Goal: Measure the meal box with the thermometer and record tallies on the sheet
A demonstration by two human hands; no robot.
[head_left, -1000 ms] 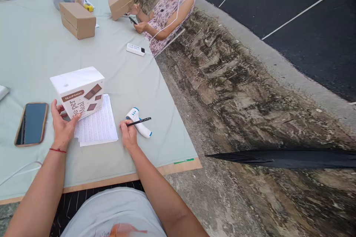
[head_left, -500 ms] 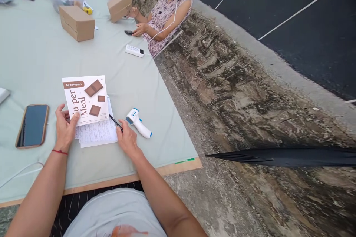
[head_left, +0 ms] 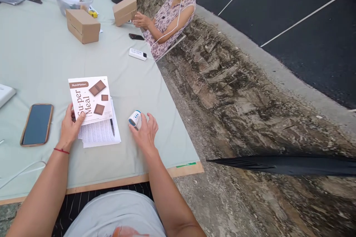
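Fingers of left hand (head_left: 69, 127) rest on the lower left corner of the box (head_left: 91, 99), thumb on top & the rest at its edge, a light pinch w/ the hand mostly open. Box lies flat, label up, on the sheet (head_left: 100, 135), which sticks out below & to the right of it. Pen (head_left: 111, 127) lies loose on the sheet just beside the box's right edge, no hand on it. Right hand (head_left: 146, 133) sits over the thermometer (head_left: 135, 118); fingers are spread & curled over the handle, touching it, but whether they've closed on it can't be told, since the hand hides the handle; only the blue-tipped head shows. Phone (head_left: 37, 124) lies screen up on the counter (head_left: 133, 81) left of the left hand, apart from it. Far side: two brown cartons (head_left: 82, 26), a remote (head_left: 137, 54), a dark phone, & another person's hands near the second carton. Progress, as a judgement: box is laid down & steadied, pen is put down, thermometer is under the hand but not lifted or aimed at anything.
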